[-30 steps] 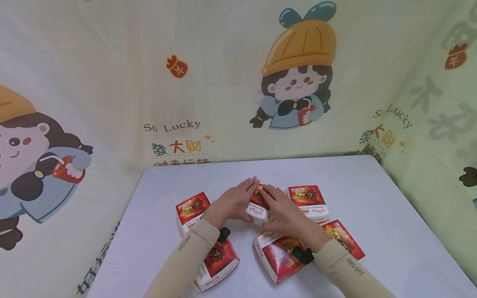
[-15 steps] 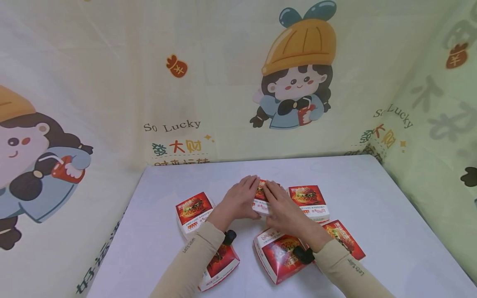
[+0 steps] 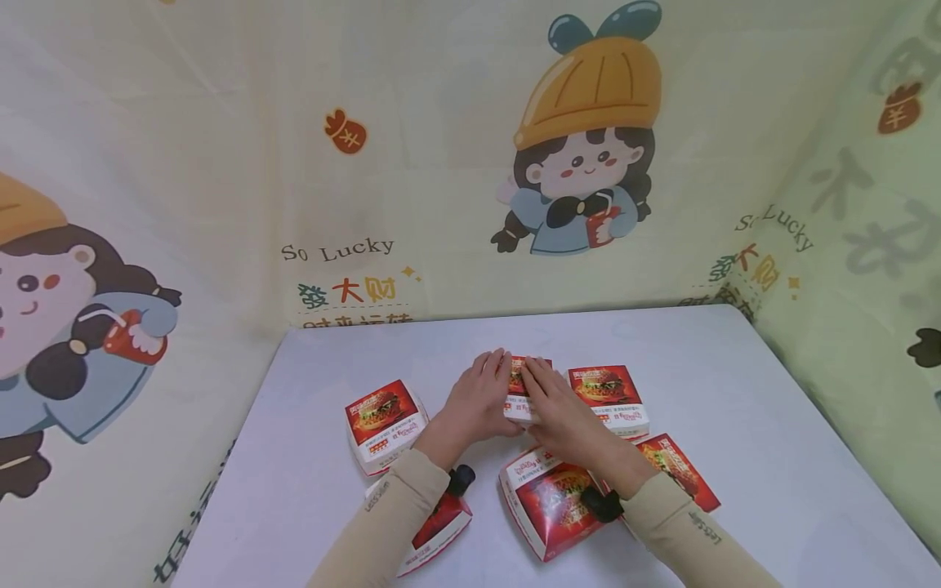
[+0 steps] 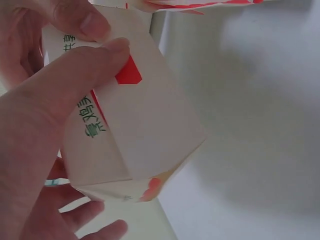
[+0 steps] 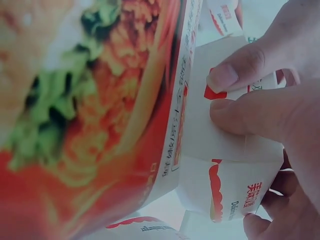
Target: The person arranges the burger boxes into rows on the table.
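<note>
A red-and-white burger box [image 3: 518,407], printed with a burger picture, stands between both hands at the middle of the table. My left hand [image 3: 474,408] grips its left side, with the thumb on the near face and the fingers toward the top and far side. From the right, my right hand [image 3: 569,420] holds the same box with its thumb low on the near face. The two thumbs meet beside a red tab on the white burger box [image 4: 150,125] in the left wrist view. The far fingertips are partly hidden.
Around it on the white table [image 3: 294,506] lie other burger boxes: one at back left [image 3: 382,416], one at front left [image 3: 441,531], one in front [image 3: 551,506], one at back right [image 3: 606,392] and one at far right [image 3: 680,469]. A printed cloth [image 3: 441,163] hangs behind.
The held burger box has shifted slightly right and turned straighter, level with the back right box. My left hand and forearm moved right with it, while the right hand barely moved.
</note>
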A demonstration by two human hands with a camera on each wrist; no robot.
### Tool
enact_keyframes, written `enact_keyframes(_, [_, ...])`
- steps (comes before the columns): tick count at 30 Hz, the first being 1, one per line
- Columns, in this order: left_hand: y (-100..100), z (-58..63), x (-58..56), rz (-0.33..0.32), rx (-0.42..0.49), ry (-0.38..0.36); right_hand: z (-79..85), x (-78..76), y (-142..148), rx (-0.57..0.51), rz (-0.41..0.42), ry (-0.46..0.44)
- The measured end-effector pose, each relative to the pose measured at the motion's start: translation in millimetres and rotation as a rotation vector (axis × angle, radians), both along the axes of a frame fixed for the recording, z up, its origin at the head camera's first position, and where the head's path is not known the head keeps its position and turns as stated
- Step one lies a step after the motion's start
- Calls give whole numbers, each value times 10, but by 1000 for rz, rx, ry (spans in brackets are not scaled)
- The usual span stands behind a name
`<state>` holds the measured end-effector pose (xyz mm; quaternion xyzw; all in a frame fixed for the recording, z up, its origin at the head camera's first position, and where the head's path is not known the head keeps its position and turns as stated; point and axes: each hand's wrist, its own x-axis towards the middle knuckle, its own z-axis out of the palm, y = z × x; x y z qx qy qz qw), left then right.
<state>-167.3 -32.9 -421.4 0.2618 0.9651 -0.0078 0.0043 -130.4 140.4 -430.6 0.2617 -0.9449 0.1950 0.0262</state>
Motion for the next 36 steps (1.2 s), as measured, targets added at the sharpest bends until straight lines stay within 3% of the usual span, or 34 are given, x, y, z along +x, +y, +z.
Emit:
enact_keyframes(6, [-2, -17, 19, 34, 45, -100, -23, 1, 27, 19, 37, 23])
enact_keyframes(10, [-16, -21, 45, 28, 75, -124, -30, 11, 43, 23, 50, 35])
enact_keyframes(18, [-7, -39, 90, -37, 45, -95, -44, 15, 91, 36, 53, 47])
enact_keyframes(23, [18, -60, 112, -44, 61, -134, -54, 22, 115, 30, 56, 23])
enact_keyframes(29, [27, -73, 124, -57, 48, -105, -82, 14, 129, 26, 66, 31])
enact_keyframes(36, [48, -97, 130, -46, 30, -126, -99, 8, 119, 38, 53, 16])
